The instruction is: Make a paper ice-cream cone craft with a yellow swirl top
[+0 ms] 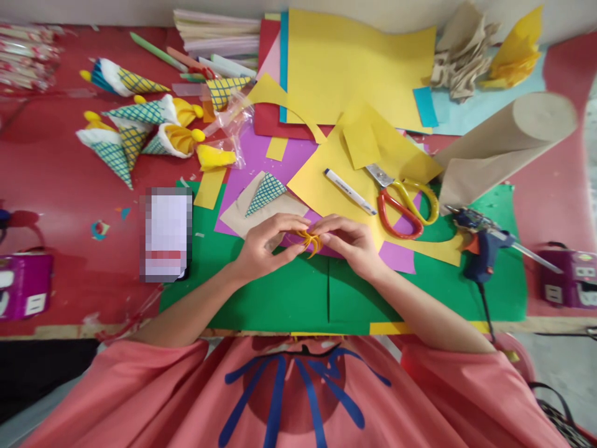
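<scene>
Over the green sheet: my small yellow paper piece (311,241) — pinched between both hands.
Left hand (263,246): fingertips closed on it.
Right hand (351,241): likewise closed on it.
Just beyond: scissors (405,202), marker (349,191) — glue gun (480,239) at right.

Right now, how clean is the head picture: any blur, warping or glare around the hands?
Head view: even, soft light, no glare; the left hand and right hand pinching the small yellow paper piece look sharp. The edges bow outward like a wide lens, the paper roll end is soft, and a rectangle left of the hands is pixelated.
</scene>
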Tool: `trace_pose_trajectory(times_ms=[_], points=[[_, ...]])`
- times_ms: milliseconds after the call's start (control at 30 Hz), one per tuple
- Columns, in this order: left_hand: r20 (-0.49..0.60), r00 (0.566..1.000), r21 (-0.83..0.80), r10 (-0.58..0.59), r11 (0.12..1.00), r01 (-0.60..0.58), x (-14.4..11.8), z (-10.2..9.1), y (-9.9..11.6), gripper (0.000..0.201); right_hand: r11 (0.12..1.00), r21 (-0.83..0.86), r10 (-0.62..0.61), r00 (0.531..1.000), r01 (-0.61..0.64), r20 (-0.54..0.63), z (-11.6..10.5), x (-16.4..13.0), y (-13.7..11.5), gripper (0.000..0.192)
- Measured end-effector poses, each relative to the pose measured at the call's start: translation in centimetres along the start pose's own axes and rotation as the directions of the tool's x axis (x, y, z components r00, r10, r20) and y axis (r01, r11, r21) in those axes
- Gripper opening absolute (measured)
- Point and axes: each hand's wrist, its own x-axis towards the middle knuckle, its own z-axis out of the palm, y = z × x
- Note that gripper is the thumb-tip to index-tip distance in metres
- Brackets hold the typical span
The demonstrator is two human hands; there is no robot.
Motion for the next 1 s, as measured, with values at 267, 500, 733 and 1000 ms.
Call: trace_pose_trajectory(times_ms=[267, 500, 733, 1000], points=[[0.086, 0.994, -0.171, 0.065, 0.984, -0.05, -0.03, -0.36, -0.39, 0.033, 0.997, 0.067, 0.047, 0.998, -0.05, 0.051, -0.65, 0.23, 0.11, 0.01], [0.12, 0.991, -0.124, 0.051, 0.992, -0.036, -0.08, -0.42, -0.1, 0.029, 0.961, -0.243, -0.147, 0.988, 0.13, -0.054, -0.14, 0.22, -0.14, 0.007], [0.067, 0.996, 0.045, 0.055, 0.997, -0.058, 0.03, -0.19, -0.08, 0.024, 0.777, -0.552, -0.384, 0.923, 0.302, -0.036, 0.08, -0.36, -0.27, 0.007], [0.052, 0.993, 0.195, 0.103, 0.975, -0.111, 0.08, 0.06, -0.07, 0.029, 0.669, -0.628, -0.455, 0.887, 0.397, 0.076, 0.25, -0.5, -0.27, 0.016]])
